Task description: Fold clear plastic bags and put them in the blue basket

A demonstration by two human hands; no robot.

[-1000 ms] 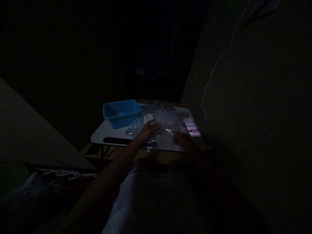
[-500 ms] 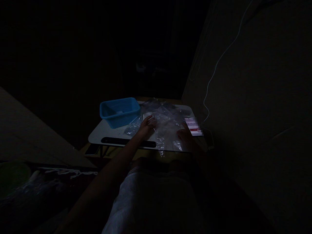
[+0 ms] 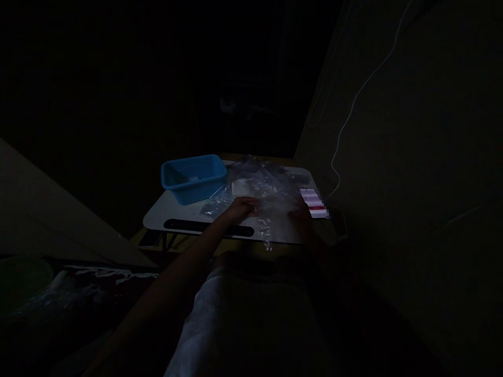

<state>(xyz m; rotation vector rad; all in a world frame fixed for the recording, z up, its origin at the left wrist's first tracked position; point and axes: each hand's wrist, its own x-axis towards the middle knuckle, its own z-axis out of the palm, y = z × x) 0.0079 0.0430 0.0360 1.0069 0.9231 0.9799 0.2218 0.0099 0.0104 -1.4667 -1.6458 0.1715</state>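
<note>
A clear, crinkled plastic bag (image 3: 271,201) spreads over the small white table between my two hands, its near end hanging at the front edge. My left hand (image 3: 241,209) is closed on the bag's left side, with thumb and fingers together. On the bag's right side, my right hand (image 3: 301,212) lies in deep shadow; its fingers appear bent round the plastic, though they show only dimly. Behind my left hand is a white, flat piece (image 3: 240,187), partly covered by plastic. More clear plastic (image 3: 216,203) lies left of that hand.
A blue plastic basin (image 3: 194,180) stands at the table's left. A lit phone (image 3: 314,201) lies by the right edge, beside my right hand. The white table (image 3: 157,217) has a dark slot (image 3: 208,227) along its front. A white cable (image 3: 351,104) hangs along the right wall.
My left hand has moved slightly right and nearer to me, and its fingers have closed on the bag. The white piece behind it shows more. My right hand has barely shifted.
</note>
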